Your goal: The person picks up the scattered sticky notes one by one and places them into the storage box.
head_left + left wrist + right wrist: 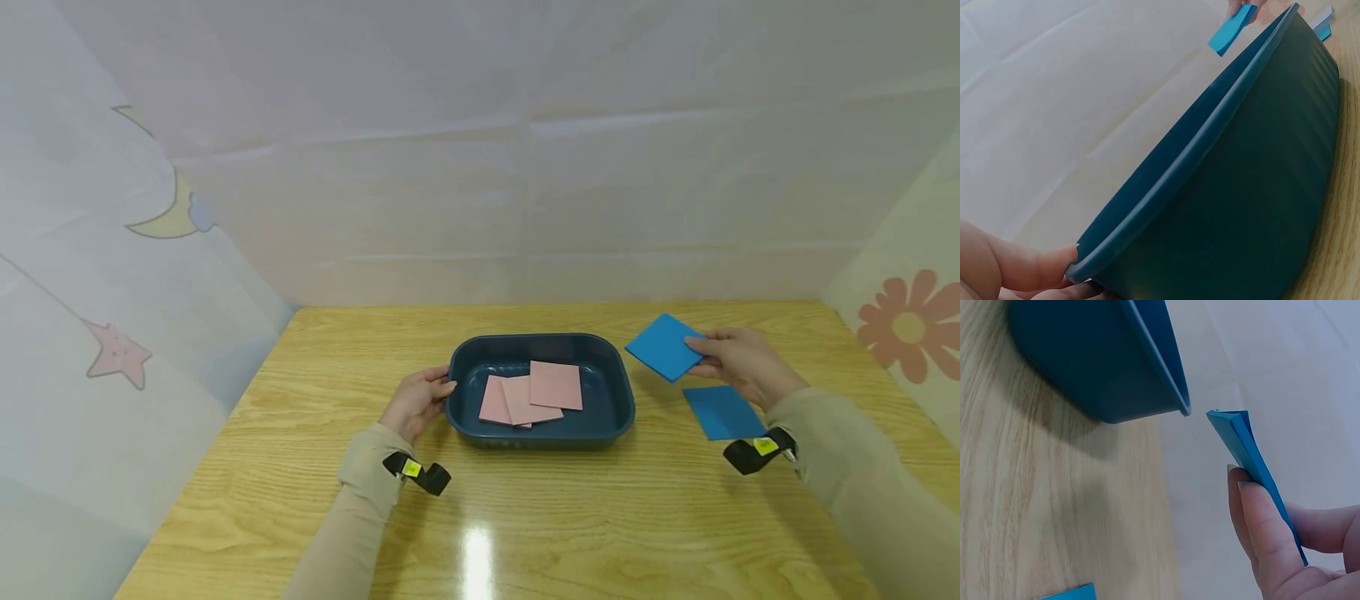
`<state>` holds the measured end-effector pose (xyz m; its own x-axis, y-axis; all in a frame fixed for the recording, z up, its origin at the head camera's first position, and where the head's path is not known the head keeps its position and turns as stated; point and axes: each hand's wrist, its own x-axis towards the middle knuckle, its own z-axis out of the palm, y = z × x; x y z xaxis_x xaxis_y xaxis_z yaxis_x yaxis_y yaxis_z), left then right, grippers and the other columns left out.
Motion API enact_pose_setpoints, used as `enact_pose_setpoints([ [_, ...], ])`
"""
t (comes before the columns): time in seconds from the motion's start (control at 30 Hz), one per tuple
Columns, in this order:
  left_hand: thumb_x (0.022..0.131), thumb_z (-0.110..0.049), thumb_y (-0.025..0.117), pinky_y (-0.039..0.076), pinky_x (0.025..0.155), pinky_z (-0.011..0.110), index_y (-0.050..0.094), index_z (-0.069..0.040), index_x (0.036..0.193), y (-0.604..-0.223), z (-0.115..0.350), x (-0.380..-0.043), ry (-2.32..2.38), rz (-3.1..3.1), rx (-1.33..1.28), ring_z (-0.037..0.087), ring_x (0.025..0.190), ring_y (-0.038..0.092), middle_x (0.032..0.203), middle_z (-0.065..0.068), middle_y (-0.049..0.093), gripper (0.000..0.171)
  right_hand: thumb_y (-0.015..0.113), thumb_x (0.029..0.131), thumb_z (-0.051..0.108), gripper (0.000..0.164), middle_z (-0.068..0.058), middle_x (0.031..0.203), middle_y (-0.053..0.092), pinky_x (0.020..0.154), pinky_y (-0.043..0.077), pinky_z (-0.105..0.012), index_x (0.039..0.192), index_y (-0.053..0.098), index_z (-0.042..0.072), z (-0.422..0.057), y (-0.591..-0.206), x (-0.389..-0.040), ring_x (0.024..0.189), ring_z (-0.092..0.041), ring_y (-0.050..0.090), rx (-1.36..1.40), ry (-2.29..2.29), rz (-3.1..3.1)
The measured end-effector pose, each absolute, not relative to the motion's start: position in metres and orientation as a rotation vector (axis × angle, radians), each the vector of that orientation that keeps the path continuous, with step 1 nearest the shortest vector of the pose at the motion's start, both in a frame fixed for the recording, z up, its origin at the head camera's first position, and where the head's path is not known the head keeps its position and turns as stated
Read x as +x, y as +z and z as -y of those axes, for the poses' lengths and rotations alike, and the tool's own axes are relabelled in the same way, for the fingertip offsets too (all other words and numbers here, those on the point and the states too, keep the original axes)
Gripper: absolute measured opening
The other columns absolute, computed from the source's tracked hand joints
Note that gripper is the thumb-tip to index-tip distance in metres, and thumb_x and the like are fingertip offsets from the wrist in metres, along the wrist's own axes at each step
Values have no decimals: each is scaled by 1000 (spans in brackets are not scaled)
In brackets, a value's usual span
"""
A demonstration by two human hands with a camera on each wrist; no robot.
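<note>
My left hand (415, 402) grips the left rim of a dark blue plastic tray (542, 442), the thumb on top in the left wrist view. Several pink paper squares (555, 386) lie inside it, partly overlapping. Right of the tray and above the table, my right hand (744, 364) pinches a blue paper square (663, 346) between thumb and fingers. From the side in the right wrist view, this square (1250, 456) looks folded or layered. Below the hand, another blue square (722, 413) lies on the table, partly covered by the right wrist's camera.
The wooden table (570, 533) ends at a pale cloth wall (525, 208) at the back. Printed cloth also stands at both sides, with a star (120, 354) on the left and a flower (909, 325) on the right.
</note>
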<state>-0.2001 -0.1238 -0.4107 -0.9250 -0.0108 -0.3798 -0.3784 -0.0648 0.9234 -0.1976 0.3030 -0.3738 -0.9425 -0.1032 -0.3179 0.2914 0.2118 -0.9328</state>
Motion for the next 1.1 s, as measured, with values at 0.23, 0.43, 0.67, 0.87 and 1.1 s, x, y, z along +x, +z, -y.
enact_pose_setpoints([
  [0.23,94,8,55,50,86,32,51,8,135,-413,124,-201,2087,-1947,-428,26,106,59,133,25,54,42,40,105,16,66,-28,128,37,85,52,-26,145,1,-20,-296,-366,-198,80,2,63,153,-1771,-2217],
  [0.43,94,8,55,50,87,32,51,8,136,-413,124,-202,2089,-1942,-432,27,108,58,134,25,54,42,38,106,15,67,-42,142,19,87,52,-27,145,-5,-19,-291,-361,-197,80,4,62,118,-1773,-2213],
  [0.67,94,7,55,50,82,29,51,7,136,-413,125,-201,2091,-1940,-441,25,104,59,133,24,54,42,38,106,15,66,-41,147,12,86,52,-25,146,-3,-18,-284,-354,-198,81,4,62,115,-1795,-2178],
  [0.87,94,7,55,50,85,31,51,7,136,-413,125,-201,2086,-1943,-443,25,105,58,134,24,54,42,40,105,15,67,-40,146,16,86,52,-25,148,-3,-15,-278,-352,-200,81,3,62,127,-1813,-2161],
  [1.1,94,8,55,49,89,33,50,8,137,-412,124,-200,2093,-1939,-434,27,110,58,135,25,53,43,43,105,15,67,-19,121,42,84,53,-27,148,3,-15,-272,-352,-202,79,-1,63,133,-1806,-2179],
])
